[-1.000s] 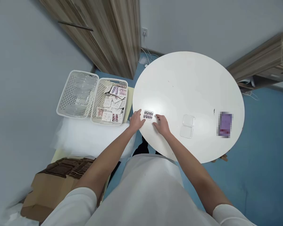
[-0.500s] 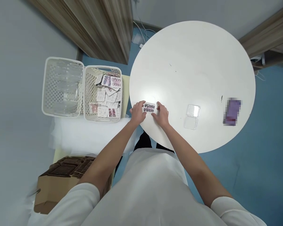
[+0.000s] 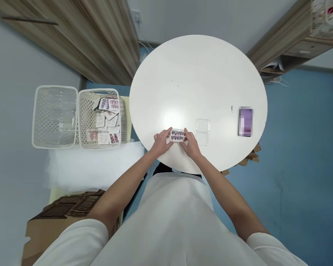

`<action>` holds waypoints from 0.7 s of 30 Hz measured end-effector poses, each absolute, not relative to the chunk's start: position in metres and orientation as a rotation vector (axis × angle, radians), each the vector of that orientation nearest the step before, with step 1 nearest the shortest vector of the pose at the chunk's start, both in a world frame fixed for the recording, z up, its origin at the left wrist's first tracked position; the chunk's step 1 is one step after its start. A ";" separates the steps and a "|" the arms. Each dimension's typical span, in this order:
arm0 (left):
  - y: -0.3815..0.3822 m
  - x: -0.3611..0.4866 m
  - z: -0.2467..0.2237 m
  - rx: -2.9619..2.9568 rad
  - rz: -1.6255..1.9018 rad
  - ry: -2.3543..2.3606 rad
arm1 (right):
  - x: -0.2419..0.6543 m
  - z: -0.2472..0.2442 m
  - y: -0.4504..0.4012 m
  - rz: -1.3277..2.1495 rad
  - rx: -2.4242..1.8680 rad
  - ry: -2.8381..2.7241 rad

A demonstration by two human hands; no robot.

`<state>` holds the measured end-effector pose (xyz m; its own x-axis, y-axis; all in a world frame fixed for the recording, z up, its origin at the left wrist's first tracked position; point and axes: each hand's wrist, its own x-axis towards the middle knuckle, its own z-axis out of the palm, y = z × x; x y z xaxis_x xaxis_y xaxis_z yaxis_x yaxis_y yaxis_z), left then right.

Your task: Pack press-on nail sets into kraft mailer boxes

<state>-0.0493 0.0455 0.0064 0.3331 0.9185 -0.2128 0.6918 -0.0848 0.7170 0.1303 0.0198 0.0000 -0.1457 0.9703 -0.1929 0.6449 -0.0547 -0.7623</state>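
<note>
Between my two hands is a small white card of press-on nails point(image 3: 177, 135), with two rows of glossy dark purple nails facing up. My left hand point(image 3: 161, 142) pinches its left edge between thumb and fingers. On the opposite edge, my right hand point(image 3: 192, 145) grips it the same way. Just right of my right hand, a clear plastic case point(image 3: 202, 125) lies opened flat on the round white table point(image 3: 205, 70). Whether the card touches the tabletop is hard to tell.
Left of the table stands a white basket point(image 3: 82, 111) of similar nail cards, beside another basket point(image 3: 36, 118) of clear plastic cases. A phone point(image 3: 245, 122), partly pixelated, lies at the table's right. Folded cardboard point(image 3: 69, 207) sits at lower left.
Both hands have carried the nail card rightward across the table, closer to the clear case. The camera view has shifted, so the table and baskets appear further left.
</note>
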 end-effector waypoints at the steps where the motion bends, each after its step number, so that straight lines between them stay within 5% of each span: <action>1: 0.042 -0.036 0.008 1.857 0.382 1.385 | 0.145 0.002 0.013 1.039 -1.719 -1.798; 10: 0.027 0.060 0.006 1.930 0.281 1.272 | 0.253 -0.003 -0.015 1.033 -1.710 -1.772; 21: 0.030 0.077 -0.007 1.928 0.164 1.468 | 0.276 -0.038 0.011 1.091 -1.567 -1.964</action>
<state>0.0770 0.0302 -0.0066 0.3501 0.8872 -0.3006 0.7988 -0.1151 0.5905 0.2755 0.0112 -0.0382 -0.2917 0.9437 -0.1562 0.6314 0.0673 -0.7725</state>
